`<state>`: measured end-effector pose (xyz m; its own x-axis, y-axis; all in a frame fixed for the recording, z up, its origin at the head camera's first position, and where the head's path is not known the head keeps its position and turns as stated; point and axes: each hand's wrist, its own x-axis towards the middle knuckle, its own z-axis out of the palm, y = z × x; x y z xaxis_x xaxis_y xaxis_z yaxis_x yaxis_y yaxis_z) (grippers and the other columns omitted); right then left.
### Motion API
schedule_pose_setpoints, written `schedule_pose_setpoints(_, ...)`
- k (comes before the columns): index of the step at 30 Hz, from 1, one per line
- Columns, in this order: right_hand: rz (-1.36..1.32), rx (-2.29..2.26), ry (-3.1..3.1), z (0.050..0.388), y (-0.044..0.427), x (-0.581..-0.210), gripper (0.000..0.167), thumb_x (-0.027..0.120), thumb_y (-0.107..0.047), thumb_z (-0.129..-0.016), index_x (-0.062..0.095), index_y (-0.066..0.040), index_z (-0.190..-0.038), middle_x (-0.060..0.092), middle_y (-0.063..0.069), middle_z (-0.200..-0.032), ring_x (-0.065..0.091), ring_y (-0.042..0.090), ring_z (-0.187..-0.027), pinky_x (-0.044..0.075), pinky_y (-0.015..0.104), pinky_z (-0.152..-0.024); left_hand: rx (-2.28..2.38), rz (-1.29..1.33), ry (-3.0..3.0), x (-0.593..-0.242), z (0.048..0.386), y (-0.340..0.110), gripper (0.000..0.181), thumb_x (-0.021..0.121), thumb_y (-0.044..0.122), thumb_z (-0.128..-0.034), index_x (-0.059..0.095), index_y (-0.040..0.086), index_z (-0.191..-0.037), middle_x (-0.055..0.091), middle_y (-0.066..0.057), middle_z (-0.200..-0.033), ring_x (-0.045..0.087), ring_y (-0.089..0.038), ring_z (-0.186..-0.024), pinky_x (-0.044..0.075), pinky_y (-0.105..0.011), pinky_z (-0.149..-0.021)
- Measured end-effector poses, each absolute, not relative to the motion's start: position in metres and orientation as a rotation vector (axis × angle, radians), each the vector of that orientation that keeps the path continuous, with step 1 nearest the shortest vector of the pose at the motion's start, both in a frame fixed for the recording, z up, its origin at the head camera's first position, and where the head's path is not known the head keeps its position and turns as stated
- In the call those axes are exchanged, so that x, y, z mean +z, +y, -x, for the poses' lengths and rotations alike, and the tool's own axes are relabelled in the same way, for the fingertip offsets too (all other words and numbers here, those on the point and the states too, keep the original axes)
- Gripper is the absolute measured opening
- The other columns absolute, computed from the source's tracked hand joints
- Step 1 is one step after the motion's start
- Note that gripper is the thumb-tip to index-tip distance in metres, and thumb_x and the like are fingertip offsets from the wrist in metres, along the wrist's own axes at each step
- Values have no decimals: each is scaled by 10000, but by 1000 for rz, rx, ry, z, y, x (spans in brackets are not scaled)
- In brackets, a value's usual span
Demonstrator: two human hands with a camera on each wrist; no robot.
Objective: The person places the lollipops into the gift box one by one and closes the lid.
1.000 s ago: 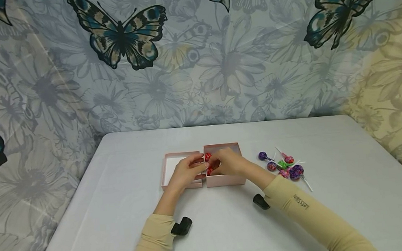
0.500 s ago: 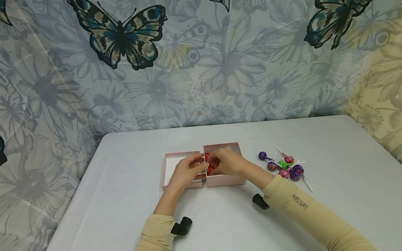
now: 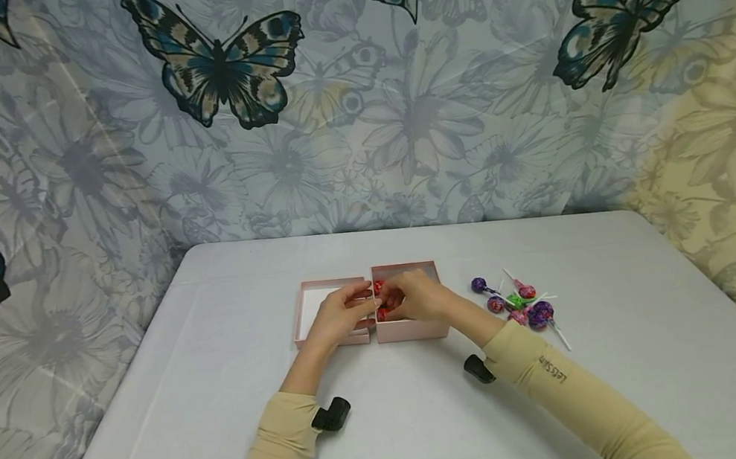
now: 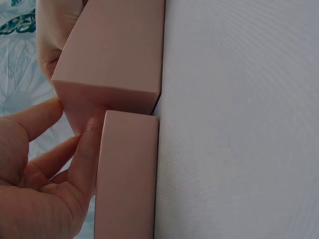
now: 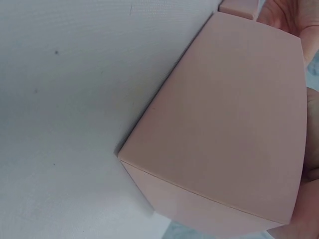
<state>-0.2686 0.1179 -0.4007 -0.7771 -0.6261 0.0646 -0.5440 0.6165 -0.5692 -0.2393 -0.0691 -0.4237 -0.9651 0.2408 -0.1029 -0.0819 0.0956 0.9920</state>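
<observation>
A deep pink box (image 3: 412, 329) stands uncovered on the table, with red-wrapped candies (image 3: 379, 286) along its inner left side. My right hand (image 3: 418, 297) reaches into it, fingers bent, and pinches a red-wrapped candy (image 3: 381, 315) near that wall; the fingertips partly cover it. In the left wrist view, my left hand (image 4: 55, 184) touches the end wall of the box (image 4: 107, 97) with extended fingers, the thumb near its upper edge. Beside the box lies a shallow pink lid (image 3: 299, 315) with a white inside, under my left hand. The right wrist view shows mostly the outer box wall (image 5: 214, 114).
Right of the box lies a loose pile of lollipops, among them a purple one (image 3: 541, 314), a green one (image 3: 517, 301) and a pink-red one (image 3: 526, 291), sticks pointing various ways. The white table (image 3: 388, 422) ends at a butterfly-patterned wall covering (image 3: 424, 126).
The right hand shifts only very slightly inside the box, and the red candies by its fingertips show a little differently. The left hand stays against the box.
</observation>
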Motion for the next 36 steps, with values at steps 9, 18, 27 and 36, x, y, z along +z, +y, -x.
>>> schedule_pose_setpoints(9, 1001, -849, 2690, 269, 119, -401, 162, 824, -75, -782, 703, -47, -887, 675, -3, -764, 607, 62, -684, 536, 180, -609, 1974, -143, 2131, -426, 240, -69, 514, 677, 94, -927, 497, -7, -1398, 587, -194, -1281, 633, -274, -1077, 593, -363, -806)
schedule_pose_setpoints(18, 896, -904, 2702, 271, 117, -406, 132, 814, -56, -788, 694, -52, -843, 657, 3, -749, 591, 90, -678, 545, 194, -616, 1985, -156, 2114, -426, 239, -68, 493, 667, 86, -932, 505, -16, -1385, 588, -196, -1277, 636, -271, -1069, 596, -363, -800)
schedule_pose_setpoints(27, 903, -917, 2702, 268, 120, -401, 144, 817, -80, -792, 687, -57, -849, 648, -20, -746, 585, 76, -682, 537, 196, -617, 1971, -161, 2123, -426, 240, -67, 501, 671, 89, -930, 502, -15, -1390, 587, -190, -1280, 627, -272, -1085, 595, -354, -799)
schedule_pose_setpoints(36, 861, -1147, 2753, 262, 131, -397, 120, 782, -110, -829, 725, -86, -932, 691, -28, -867, 640, 130, -823, 564, 271, -715, 1963, -170, 2143, -427, 241, -68, 502, 665, 83, -933, 494, -27, -1393, 578, -209, -1281, 624, -289, -1084, 594, -360, -803)
